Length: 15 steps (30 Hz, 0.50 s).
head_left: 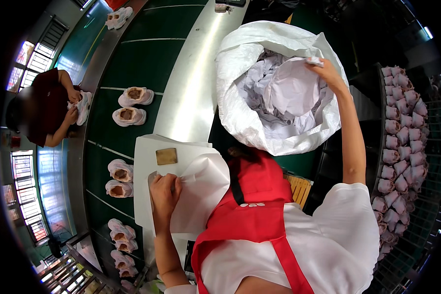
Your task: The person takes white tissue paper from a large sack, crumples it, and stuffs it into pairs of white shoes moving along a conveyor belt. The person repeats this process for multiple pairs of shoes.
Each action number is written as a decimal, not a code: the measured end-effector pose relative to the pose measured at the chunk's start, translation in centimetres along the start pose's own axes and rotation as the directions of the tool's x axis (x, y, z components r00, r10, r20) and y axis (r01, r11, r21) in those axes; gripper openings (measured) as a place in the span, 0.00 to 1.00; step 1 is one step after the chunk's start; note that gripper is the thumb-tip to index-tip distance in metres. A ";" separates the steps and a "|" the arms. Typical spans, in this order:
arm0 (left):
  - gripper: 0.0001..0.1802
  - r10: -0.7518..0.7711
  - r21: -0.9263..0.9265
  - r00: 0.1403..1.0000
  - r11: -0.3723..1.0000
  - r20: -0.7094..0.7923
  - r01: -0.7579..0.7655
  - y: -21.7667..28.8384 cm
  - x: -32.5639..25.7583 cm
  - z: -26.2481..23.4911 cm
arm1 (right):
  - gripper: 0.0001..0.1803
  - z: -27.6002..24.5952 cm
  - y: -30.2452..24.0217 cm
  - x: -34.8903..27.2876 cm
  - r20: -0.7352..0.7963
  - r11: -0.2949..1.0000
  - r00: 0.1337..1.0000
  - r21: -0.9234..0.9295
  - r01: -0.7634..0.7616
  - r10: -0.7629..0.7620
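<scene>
The biggest thing in front of me is the white woven sack [240,112], standing open-mouthed up and to my right, stuffed with crumpled white tissue paper [284,93]. It sits past the edge of the white surface [143,161] where I work, so the paper lies ahead and to the right of my body, well apart from my left hand.

Beyond the surface to my left runs a green conveyor belt [132,63] carrying pale shoes [131,105] in pairs, their long axes lying across the belt. A person in a dark red top [49,110] handles 1 shoe on its far side. To my far right a rack [402,147] holds many pinkish rolled pieces in rows.

On the surface a flat sheet of white paper [206,188] lies just ahead of my red apron [255,215], its long side slanting from lower left to upper right. A small brown square pad [166,156] rests just beyond it, not touching.

My left hand [164,193] is closed over the sheet's left edge, fingers curled and pinching the paper. My right hand [326,71] is stretched out over the sack's far rim, fingers pinched on a small wad of tissue [315,61]. The right hand is plainly nearer the sack; the left is nearer the flat sheet.
</scene>
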<state>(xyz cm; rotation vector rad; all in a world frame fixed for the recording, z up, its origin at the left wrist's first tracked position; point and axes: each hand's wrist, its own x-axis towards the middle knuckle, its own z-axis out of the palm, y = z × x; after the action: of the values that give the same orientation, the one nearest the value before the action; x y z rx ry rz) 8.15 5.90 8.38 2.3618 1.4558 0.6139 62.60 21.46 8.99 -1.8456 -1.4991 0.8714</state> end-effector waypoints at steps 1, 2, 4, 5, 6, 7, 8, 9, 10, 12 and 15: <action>0.07 0.016 -0.012 1.000 1.000 0.007 -0.016 0.1 0.2 0.0 | 0.21 -1.0 -1.2 -1.0 -0.021 0.979 1.000 0.205 -0.004 0.008; 0.07 0.027 -0.020 1.000 0.999 0.011 -0.026 0.2 0.3 0.0 | 0.20 -1.4 -2.5 -2.3 0.037 0.922 0.999 0.388 -0.017 0.003; 0.07 0.043 -0.050 0.998 0.998 0.049 -0.041 0.8 1.6 -0.4 | 0.16 -0.4 5.8 -1.5 0.229 0.830 0.938 0.442 -0.340 0.261; 0.07 0.045 -0.056 0.997 0.998 0.055 -0.042 0.8 1.9 -0.6 | 0.16 0.8 10.3 -1.6 0.074 0.947 0.945 0.030 -0.321 0.318; 0.07 0.075 -0.042 0.997 0.996 0.011 -0.074 0.4 1.7 -0.7 | 0.16 1.9 14.0 -0.8 -0.087 0.872 0.957 -0.395 -0.288 0.276; 0.07 0.066 -0.032 0.998 0.997 0.007 -0.065 0.1 1.4 -1.4 | 0.17 3.3 15.5 -0.6 -0.212 0.618 0.962 -0.737 -0.273 0.172; 0.07 0.045 -0.028 0.999 0.999 -0.010 -0.045 0.4 1.3 -2.0 | 0.17 3.4 13.8 -1.5 -0.176 0.676 0.983 -0.719 -0.162 0.049; 0.07 0.027 -0.019 1.000 0.999 0.001 -0.027 0.8 0.9 -2.8 | 0.17 3.0 10.9 -1.8 -0.158 0.776 0.978 -0.597 -0.202 0.133; 0.06 -0.004 -0.056 1.000 0.998 -0.021 0.002 0.9 0.7 -3.4 | 0.18 2.3 7.3 -2.9 -0.135 0.852 0.964 -0.449 -0.267 0.231; 0.05 -0.023 -0.120 1.000 0.993 -0.004 0.023 1.4 0.8 -5.2 | 0.19 1.2 1.9 -4.4 -0.182 0.950 0.942 -0.078 -0.301 0.283; 0.06 0.010 -0.329 0.998 0.944 -0.054 -0.027 2.0 0.5 -7.7 | 0.21 3.5 -5.1 -5.1 -0.298 0.911 0.937 0.411 -0.044 0.180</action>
<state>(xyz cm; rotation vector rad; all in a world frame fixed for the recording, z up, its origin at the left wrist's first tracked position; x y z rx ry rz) 6.02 5.70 16.11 2.1137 1.2389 0.8566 56.12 17.57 11.47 -1.6800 -0.9329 0.8012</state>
